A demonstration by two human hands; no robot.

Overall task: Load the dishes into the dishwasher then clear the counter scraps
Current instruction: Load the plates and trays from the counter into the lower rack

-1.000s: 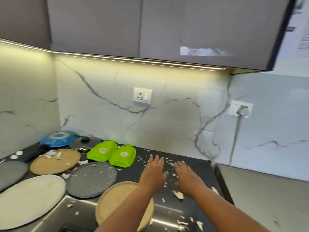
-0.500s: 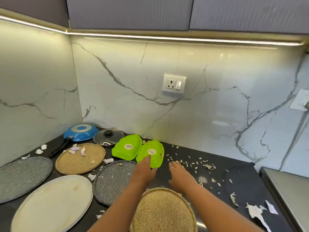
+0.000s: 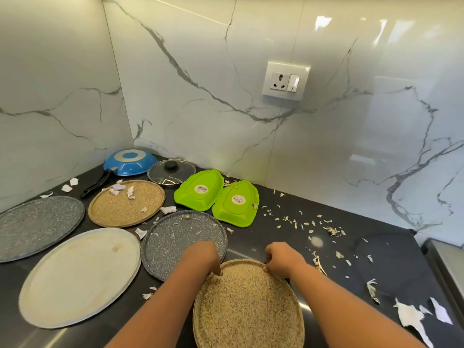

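Both hands have dropped from the black counter (image 3: 391,259) onto the round tan speckled plate (image 3: 248,305) at its front edge; left hand (image 3: 200,257) and right hand (image 3: 283,257) curl over its far rim, apparently to lift it for loading.

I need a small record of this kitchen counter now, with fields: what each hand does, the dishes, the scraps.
left hand: grips far rim of near tan plate
right hand: grips the same rim
other plates: second tan plate; two grey speckled plates; cream plate
cookware: blue pan, glass lid
green containers: upside down
scraps: peel bits, counter's right
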